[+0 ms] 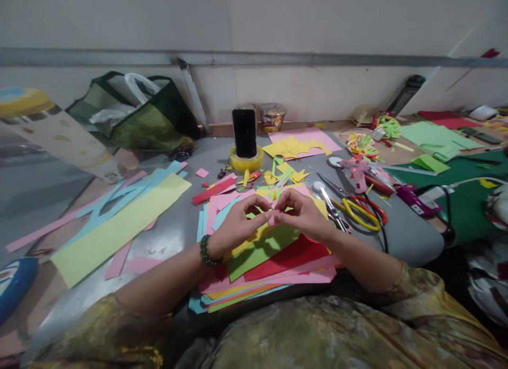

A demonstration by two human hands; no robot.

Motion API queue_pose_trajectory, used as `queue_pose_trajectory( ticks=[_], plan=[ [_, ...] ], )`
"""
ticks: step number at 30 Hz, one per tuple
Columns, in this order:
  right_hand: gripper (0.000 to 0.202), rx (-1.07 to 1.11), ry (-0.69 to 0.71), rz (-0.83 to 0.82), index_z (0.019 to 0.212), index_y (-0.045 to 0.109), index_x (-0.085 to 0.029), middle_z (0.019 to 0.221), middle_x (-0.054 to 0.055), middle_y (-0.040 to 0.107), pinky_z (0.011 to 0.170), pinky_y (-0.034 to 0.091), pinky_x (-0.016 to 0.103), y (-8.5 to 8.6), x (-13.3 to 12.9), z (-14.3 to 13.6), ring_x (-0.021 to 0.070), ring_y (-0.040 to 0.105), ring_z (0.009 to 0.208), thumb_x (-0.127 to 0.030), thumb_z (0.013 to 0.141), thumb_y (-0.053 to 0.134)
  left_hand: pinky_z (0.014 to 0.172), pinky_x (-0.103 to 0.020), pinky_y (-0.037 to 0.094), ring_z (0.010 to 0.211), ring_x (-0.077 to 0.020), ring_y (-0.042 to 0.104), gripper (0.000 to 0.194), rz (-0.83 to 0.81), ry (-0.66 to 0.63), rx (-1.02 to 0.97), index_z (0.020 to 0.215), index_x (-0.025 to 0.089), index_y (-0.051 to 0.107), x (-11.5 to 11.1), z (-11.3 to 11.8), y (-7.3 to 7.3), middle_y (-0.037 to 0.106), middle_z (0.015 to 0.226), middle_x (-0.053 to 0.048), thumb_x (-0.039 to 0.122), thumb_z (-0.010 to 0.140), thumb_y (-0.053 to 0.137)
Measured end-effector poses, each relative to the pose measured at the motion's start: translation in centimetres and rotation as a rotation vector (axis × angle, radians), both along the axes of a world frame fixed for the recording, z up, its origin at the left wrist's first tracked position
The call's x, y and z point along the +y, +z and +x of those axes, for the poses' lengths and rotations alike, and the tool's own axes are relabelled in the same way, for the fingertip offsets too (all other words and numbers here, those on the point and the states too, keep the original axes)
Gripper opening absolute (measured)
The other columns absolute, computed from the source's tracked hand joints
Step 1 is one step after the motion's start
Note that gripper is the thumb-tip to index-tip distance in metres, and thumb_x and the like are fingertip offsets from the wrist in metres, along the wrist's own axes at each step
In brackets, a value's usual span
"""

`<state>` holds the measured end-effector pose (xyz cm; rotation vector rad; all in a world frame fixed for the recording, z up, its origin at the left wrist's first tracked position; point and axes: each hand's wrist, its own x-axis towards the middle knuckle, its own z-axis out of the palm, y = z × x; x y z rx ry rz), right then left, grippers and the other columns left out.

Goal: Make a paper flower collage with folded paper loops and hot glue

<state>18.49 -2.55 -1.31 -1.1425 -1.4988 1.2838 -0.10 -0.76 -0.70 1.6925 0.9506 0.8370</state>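
My left hand (246, 216) and my right hand (301, 213) meet in front of me, thumbs and fingertips pinched together on a small pink paper piece (273, 217). Its exact shape is partly covered by my fingers. Below both hands lies a stack of coloured paper, with a green sheet (257, 255) and a red sheet (291, 259) near the top and pink sheets (317, 273) under them. Just beyond my fingertips are paper scraps and a small yellow fringed paper piece (270, 178).
A phone (244, 132) stands in a yellow tape roll (246, 160). Right of my hands lie scissors with yellow handles (361, 214), a pink glue gun (356, 173) and a purple power strip (418, 200). Leftward are paper strips (127, 221), a tumbler (63, 131) and a green bag (146, 115).
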Motion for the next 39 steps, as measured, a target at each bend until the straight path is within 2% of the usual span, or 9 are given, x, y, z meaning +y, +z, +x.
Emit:
queue_pose_trajectory(
  ticks=[4,6,10,13,18,24,28,33,39],
  plan=[
    [0.027,-0.049,0.029,0.058,0.078,0.052,-0.023,0.074,-0.003,0.058,0.066,0.051,0.029,0.1,-0.3,-0.4,0.0132,0.059,0.068,-0.034,0.071,0.075,0.062,-0.025,0.047,0.074,-0.017,0.06,0.021,0.041,-0.048,0.084,0.071,0.019,0.061,0.0,0.2,-0.4,0.065,0.076,-0.003,0.039,0.079,0.06],
    [0.026,-0.047,-0.008,0.108,0.078,0.052,-0.023,0.074,-0.003,0.058,0.065,0.051,0.029,0.6,0.0,0.0,0.0131,0.058,0.067,-0.032,0.07,0.075,0.06,-0.025,0.048,0.075,-0.0167,0.06,0.023,0.053,-0.048,0.091,0.08,0.019,0.061,0.0,0.0,-0.1,0.066,0.086,-0.005,0.042,0.079,0.061],
    [0.029,0.026,-0.302,0.25,0.081,0.05,-0.024,0.074,-0.003,0.057,0.064,0.051,0.029,2.2,1.1,2.7,0.0143,0.059,0.069,-0.031,0.065,0.074,0.063,-0.027,0.051,0.08,-0.0174,0.062,0.046,0.132,-0.014,0.186,0.111,0.018,0.059,1.4,-1.9,1.7,0.067,0.1,-0.008,0.051,0.079,0.06],
    [0.029,0.001,-0.438,0.329,0.084,0.049,-0.025,0.074,-0.003,0.056,0.06,0.048,0.028,2.9,2.0,4.5,0.0139,0.056,0.068,-0.028,0.063,0.068,0.067,-0.029,0.051,0.076,-0.0183,0.061,0.035,0.252,0.056,0.402,0.098,0.018,0.063,3.2,-4.1,3.2,0.068,0.09,-0.007,0.047,0.08,0.058],
    [0.026,-0.326,-0.26,0.234,0.088,0.052,-0.023,0.066,-0.004,0.057,0.056,0.041,0.027,1.8,2.4,5.0,0.0132,0.053,0.059,-0.027,0.064,0.059,0.072,-0.031,0.05,0.083,-0.0226,0.065,0.022,0.26,0.148,0.659,0.089,0.019,0.068,5.2,-6.3,4.4,0.073,0.091,-0.007,0.034,0.074,0.062],
    [0.02,-0.613,-0.069,0.145,0.089,0.056,-0.022,0.069,-0.002,0.064,0.057,0.044,0.026,0.4,2.7,5.3,0.014,0.058,0.063,-0.02,0.069,0.057,0.063,-0.029,0.044,0.073,-0.0209,0.064,0.018,0.308,0.245,0.702,0.071,0.022,0.071,5.2,-7.1,5.3,0.075,0.077,-0.004,0.037,0.076,0.063],
    [0.013,-0.808,-0.052,0.147,0.087,0.061,-0.021,0.078,0.004,0.07,0.056,0.043,0.026,0.5,2.7,5.8,0.0152,0.061,0.064,-0.023,0.075,0.062,0.059,-0.029,0.038,0.067,-0.0192,0.059,0.019,0.286,0.238,0.762,0.065,0.023,0.07,4.8,-7.1,5.7,0.072,0.07,-0.003,0.038,0.076,0.064],
    [0.024,-0.974,-0.241,0.336,0.085,0.066,-0.022,0.08,0.006,0.072,0.052,0.036,0.028,0.6,2.6,6.3,0.0179,0.059,0.062,-0.046,0.079,0.07,0.057,-0.029,0.034,0.068,-0.0198,0.056,0.025,0.369,0.19,0.866,0.065,0.022,0.063,4.3,-6.7,5.9,0.068,0.072,-0.004,0.035,0.084,0.054],
    [0.032,-0.807,-0.462,0.702,0.088,0.066,-0.021,0.078,0.005,0.068,0.059,0.042,0.031,0.4,2.6,6.0,0.0167,0.055,0.061,-0.052,0.09,0.059,0.059,-0.03,0.032,0.073,-0.0226,0.061,0.036,0.39,0.218,0.983,0.072,0.022,0.063,4.0,-6.4,5.8,0.069,0.077,-0.005,0.039,0.096,0.042]
  ],
)
